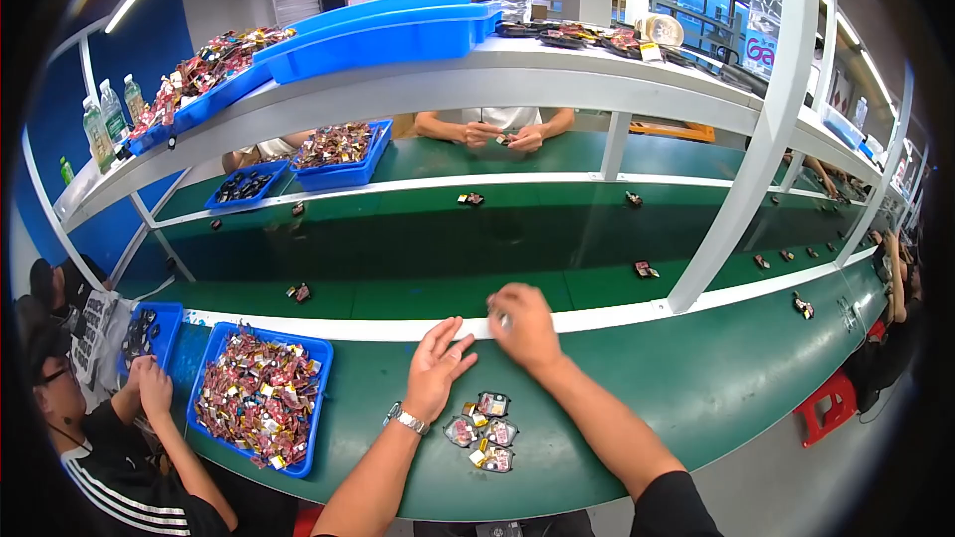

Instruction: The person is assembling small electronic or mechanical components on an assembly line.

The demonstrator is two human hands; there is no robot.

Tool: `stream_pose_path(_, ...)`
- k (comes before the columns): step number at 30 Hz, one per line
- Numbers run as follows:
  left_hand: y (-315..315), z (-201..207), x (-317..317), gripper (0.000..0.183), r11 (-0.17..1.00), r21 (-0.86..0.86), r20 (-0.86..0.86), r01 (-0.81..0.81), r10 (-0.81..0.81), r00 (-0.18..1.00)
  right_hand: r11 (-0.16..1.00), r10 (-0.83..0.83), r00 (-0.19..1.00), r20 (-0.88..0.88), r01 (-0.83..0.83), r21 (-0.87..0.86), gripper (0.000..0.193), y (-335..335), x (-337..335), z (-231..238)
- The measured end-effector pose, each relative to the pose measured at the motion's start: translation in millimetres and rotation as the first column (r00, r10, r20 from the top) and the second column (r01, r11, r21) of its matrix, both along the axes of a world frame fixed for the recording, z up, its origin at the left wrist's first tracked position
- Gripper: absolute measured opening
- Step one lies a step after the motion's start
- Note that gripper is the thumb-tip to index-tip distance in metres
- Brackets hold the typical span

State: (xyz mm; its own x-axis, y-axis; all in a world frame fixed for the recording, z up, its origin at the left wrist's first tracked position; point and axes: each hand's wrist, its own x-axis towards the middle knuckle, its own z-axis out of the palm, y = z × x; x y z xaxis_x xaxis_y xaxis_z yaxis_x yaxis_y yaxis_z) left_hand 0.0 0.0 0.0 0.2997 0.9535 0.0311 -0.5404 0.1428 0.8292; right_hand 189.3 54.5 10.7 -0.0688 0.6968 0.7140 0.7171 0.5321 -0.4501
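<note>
My left hand (436, 366), a metal-banded watch on its wrist, is held over the green bench near the white rail, fingers stretched and apart with nothing in them. Just to its right, my right hand (524, 326) reaches over the rail with its fingers curled in. A small greyish bit shows between those fingers, too small to name. Below my hands, between my forearms, several small black-framed electronic assemblies (494, 432) with yellow and white pieces lie grouped on the bench (597, 418).
A blue tray (327, 408) heaped with small parts stands at left, beside a co-worker (109, 438). Beyond the white rail (607, 316), a dark green belt (418, 239) carries scattered assemblies. A white post (741, 159) rises at right; an overhead shelf (398, 89) holds blue trays. Another person's hands (502, 134) work opposite.
</note>
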Motion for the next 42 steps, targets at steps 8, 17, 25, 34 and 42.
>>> stream_pose_path(8,4,-5,-7,0.034,0.991,0.098,-0.119,-0.087,0.098,0.988,0.967,-0.106,0.989,0.101,0.126,-0.222,0.032,30,46,2)
stream_pose_path(17,1,-2,-5,0.028,0.981,0.181,-0.289,-0.067,0.118,0.950,0.748,0.339,0.929,0.150,-0.170,-0.641,0.020,-95,-2,24)
stream_pose_path(25,-3,9,-11,0.033,0.969,0.028,-0.388,0.246,-0.216,0.896,0.862,0.351,0.929,0.116,-0.271,-0.429,0.018,-89,6,28)
stream_pose_path(34,-8,20,-11,0.032,0.941,-0.081,-0.380,0.327,-0.333,0.863,0.878,0.475,0.859,0.191,-0.450,-0.160,0.024,-89,5,36)
stream_pose_path(42,-4,6,-13,0.032,0.919,-0.118,-0.318,0.375,-0.393,0.863,0.858,0.510,0.796,0.327,-0.445,-0.256,0.023,-91,11,45)
